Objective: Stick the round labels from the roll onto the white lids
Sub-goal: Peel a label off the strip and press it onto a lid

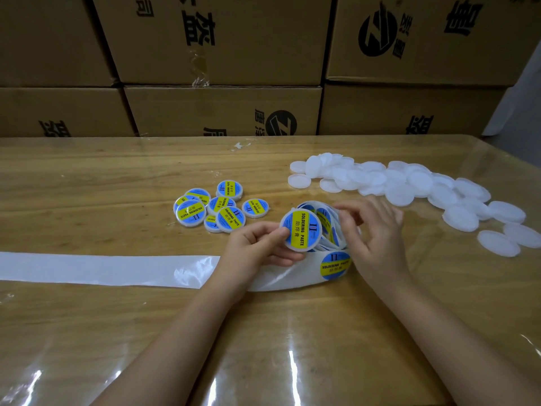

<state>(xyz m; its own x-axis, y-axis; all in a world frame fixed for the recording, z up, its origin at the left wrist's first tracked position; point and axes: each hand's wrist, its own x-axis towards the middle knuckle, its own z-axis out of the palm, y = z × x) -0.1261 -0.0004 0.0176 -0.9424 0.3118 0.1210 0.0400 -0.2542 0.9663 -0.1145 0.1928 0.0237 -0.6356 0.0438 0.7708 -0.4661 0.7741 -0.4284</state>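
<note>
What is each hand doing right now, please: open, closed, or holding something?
Left hand: closed on a labelled lid, pinched at its edge.
Right hand: open, fingers loosely spread over the label roll, holding nothing.

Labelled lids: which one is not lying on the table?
The labelled lid that the left hand holds by its edge before the label roll; the other labelled lids lie grouped on the table.

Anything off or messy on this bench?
Nothing damaged. Only clutter: the spent backing strip trails left across the table, and a small crumpled clear scrap lies near its back edge. The labelled lid in the left hand looks evenly stuck.
</note>
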